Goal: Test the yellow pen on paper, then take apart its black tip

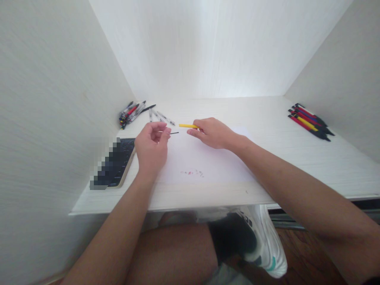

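Above desk (261, 113), left fingers (164, 137) pinch rod (175, 133) (right fingers (196, 134), yellow tube (187, 126)).

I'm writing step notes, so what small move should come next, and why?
Perhaps line up the thin dark rod with the slim yellow tube: the left hand holds the rod, the right hand the tube, and their free ends look unaligned.

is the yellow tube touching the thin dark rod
Apart: the head view shows a plain gap between the yellow tube and the thin dark rod.
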The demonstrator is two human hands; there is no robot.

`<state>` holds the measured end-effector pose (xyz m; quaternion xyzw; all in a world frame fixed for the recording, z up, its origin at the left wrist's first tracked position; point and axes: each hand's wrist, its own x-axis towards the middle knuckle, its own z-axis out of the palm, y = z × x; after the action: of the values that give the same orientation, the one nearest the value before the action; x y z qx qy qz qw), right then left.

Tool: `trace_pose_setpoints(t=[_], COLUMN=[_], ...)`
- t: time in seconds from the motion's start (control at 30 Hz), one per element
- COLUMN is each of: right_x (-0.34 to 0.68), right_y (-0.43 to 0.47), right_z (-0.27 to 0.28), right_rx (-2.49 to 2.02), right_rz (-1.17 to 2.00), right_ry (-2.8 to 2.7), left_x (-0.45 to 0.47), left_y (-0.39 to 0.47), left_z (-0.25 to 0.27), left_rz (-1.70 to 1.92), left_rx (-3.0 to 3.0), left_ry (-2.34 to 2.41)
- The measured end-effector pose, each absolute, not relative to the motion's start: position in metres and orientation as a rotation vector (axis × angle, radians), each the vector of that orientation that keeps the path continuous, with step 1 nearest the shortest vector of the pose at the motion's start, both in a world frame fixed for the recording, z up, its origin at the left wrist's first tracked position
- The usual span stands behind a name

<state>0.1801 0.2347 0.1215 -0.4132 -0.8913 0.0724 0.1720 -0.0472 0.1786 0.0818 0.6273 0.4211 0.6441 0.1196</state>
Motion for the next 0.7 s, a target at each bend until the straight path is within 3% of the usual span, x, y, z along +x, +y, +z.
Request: trace_pose_setpoints(t=[0.27, 0.7], right_x=[0.181, 0.183], right_y=[0.237, 0.241], right_z=[0.122, 0.117], right_rx=[-1.257, -1.275], right_rz=[0.353, 0.279], right_ry=[-2.455, -2.460], left_x=[-0.036, -0.037], left_y=[0.173, 0.167], left_z=[0.090, 0.087], left_rz=[1.995, 1.897], left_rx=[1.695, 1.912], left_ry=[0.989, 1.133])
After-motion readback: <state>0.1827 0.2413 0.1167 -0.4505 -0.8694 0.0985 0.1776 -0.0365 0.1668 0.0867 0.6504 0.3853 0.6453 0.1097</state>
